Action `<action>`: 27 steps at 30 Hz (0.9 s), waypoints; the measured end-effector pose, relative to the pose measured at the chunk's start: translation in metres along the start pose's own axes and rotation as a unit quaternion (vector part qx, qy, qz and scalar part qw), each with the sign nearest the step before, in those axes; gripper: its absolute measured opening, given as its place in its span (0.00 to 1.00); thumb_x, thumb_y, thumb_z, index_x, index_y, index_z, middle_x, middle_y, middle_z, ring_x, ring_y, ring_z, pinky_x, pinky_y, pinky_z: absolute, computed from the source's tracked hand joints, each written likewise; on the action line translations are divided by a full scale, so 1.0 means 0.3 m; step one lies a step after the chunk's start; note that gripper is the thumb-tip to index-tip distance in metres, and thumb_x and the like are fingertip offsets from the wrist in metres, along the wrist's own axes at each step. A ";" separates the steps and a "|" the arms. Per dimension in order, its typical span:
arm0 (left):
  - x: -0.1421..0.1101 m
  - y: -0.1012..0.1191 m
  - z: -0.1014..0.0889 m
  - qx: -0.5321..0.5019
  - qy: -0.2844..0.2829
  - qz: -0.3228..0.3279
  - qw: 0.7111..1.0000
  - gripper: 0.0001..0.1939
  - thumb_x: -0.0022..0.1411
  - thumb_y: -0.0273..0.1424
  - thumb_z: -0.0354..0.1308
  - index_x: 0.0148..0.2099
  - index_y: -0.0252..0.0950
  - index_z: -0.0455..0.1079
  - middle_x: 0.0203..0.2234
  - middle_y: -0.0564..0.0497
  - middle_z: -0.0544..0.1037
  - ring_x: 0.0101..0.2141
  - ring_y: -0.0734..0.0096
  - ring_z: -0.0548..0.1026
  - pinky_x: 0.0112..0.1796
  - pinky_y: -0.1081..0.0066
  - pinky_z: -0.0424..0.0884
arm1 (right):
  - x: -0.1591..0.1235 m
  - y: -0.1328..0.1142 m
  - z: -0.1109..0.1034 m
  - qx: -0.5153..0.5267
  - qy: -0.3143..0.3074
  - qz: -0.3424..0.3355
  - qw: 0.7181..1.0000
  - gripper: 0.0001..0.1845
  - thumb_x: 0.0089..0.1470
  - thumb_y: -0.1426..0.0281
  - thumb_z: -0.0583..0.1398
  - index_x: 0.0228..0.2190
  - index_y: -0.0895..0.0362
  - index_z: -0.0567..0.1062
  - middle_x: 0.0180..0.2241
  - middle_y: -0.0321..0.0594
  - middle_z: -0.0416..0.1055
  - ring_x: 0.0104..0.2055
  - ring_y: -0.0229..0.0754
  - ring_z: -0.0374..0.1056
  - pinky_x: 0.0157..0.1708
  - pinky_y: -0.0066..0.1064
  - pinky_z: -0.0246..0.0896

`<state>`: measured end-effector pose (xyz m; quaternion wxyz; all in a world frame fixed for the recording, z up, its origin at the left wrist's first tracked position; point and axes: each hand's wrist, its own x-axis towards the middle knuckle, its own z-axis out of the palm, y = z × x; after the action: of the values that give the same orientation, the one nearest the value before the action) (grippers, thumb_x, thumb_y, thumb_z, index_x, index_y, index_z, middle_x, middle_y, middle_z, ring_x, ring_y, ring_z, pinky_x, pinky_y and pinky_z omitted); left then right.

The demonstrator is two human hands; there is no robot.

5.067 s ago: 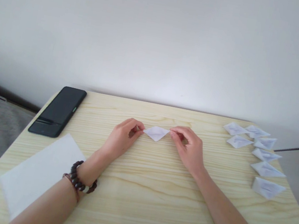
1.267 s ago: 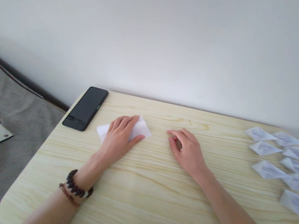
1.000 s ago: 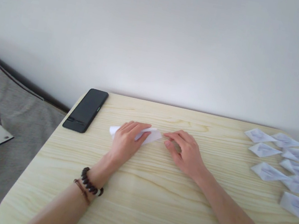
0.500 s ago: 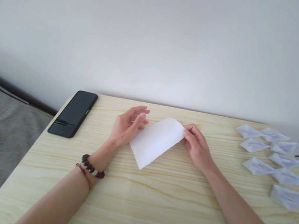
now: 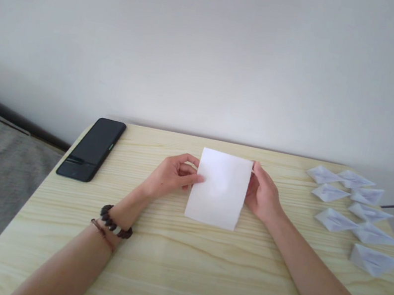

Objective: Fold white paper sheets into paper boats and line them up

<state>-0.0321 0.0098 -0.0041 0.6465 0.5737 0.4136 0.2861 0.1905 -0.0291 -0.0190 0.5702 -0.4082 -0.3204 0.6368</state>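
Note:
A plain white sheet of paper (image 5: 220, 189) is held upright-ish over the middle of the wooden table (image 5: 177, 265), its lower edge near the tabletop. My left hand (image 5: 173, 176) pinches the sheet's left edge between thumb and fingers. My right hand (image 5: 263, 194) grips the right edge, its fingers partly hidden behind the paper. A dark bead bracelet (image 5: 114, 222) sits on my left wrist.
A black phone (image 5: 91, 148) lies face up at the table's far left corner. Several folded white paper boats (image 5: 354, 214) are spread along the right side. A pale wall rises behind the table. Grey floor or fabric shows at the left.
The folded boat from five seconds ago has left my hands. My left hand drew a fresh sheet in from the left, and both hands now hold it squared up at the centre.

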 end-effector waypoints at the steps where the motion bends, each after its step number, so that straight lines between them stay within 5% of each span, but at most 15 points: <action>1: 0.003 0.000 0.001 -0.008 0.016 0.003 1.000 0.20 0.48 0.39 0.68 0.36 0.35 0.64 0.20 0.57 0.76 0.18 0.79 0.69 0.21 0.78 0.66 | 0.000 0.001 -0.001 -0.002 -0.015 -0.001 1.000 0.22 0.48 0.47 0.60 0.30 0.53 0.69 0.20 0.31 0.66 0.21 0.35 0.63 0.20 0.26 0.59; 3: 0.007 0.001 0.005 -0.025 0.032 0.011 0.999 0.20 0.48 0.40 0.68 0.34 0.35 0.62 0.20 0.57 0.76 0.18 0.79 0.69 0.21 0.77 0.67 | -0.005 0.002 0.001 -0.039 -0.057 0.000 0.998 0.26 0.46 0.45 0.61 0.37 0.53 0.70 0.26 0.34 0.72 0.24 0.38 0.67 0.22 0.27 0.62; 7: 0.005 0.004 0.013 -0.025 0.041 0.023 0.999 0.20 0.50 0.41 0.67 0.37 0.35 0.63 0.21 0.56 0.76 0.18 0.77 0.71 0.20 0.77 0.67 | -0.025 0.000 0.011 -0.174 -0.089 0.002 0.981 0.22 0.48 0.57 0.65 0.42 0.55 0.71 0.32 0.38 0.76 0.28 0.38 0.70 0.25 0.26 0.64; 13: -0.001 -0.001 0.017 -0.008 0.008 0.006 1.000 0.21 0.52 0.41 0.66 0.43 0.35 0.65 0.23 0.53 0.78 0.20 0.73 0.74 0.20 0.77 0.68 | -0.044 0.001 0.012 -0.302 -0.050 0.002 0.952 0.17 0.54 0.57 0.60 0.38 0.57 0.73 0.13 0.28 0.64 0.12 0.31 0.55 0.10 0.21 0.46; 18: 0.003 -0.001 0.004 -0.056 0.014 0.024 0.998 0.19 0.55 0.40 0.64 0.43 0.34 0.67 0.23 0.54 0.78 0.24 0.72 0.76 0.25 0.77 0.71 | -0.038 0.010 -0.002 -0.317 -0.034 -0.084 0.944 0.14 0.54 0.59 0.60 0.29 0.57 0.75 0.17 0.31 0.65 0.17 0.32 0.58 0.15 0.23 0.50; 22: 0.003 0.006 -0.012 -0.071 -0.048 0.002 0.996 0.24 0.54 0.40 0.64 0.50 0.35 0.66 0.28 0.51 0.80 0.27 0.69 0.78 0.27 0.74 0.73 | -0.039 0.017 -0.001 -0.301 -0.022 -0.125 0.945 0.12 0.55 0.61 0.59 0.35 0.56 0.76 0.27 0.36 0.71 0.25 0.35 0.63 0.20 0.25 0.57; 27: 0.006 -0.011 -0.003 -0.085 -0.022 -0.009 0.996 0.23 0.50 0.36 0.68 0.47 0.33 0.70 0.34 0.47 0.82 0.34 0.64 0.79 0.35 0.68 0.76 | -0.048 0.008 0.010 -0.295 -0.082 -0.081 0.949 0.12 0.52 0.62 0.62 0.36 0.56 0.74 0.27 0.36 0.70 0.25 0.35 0.63 0.22 0.24 0.58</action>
<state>-0.0323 0.0113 -0.0076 0.7040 0.5193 0.3790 0.3017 0.1868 -0.0435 -0.0176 0.4461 -0.4772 -0.5713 0.4969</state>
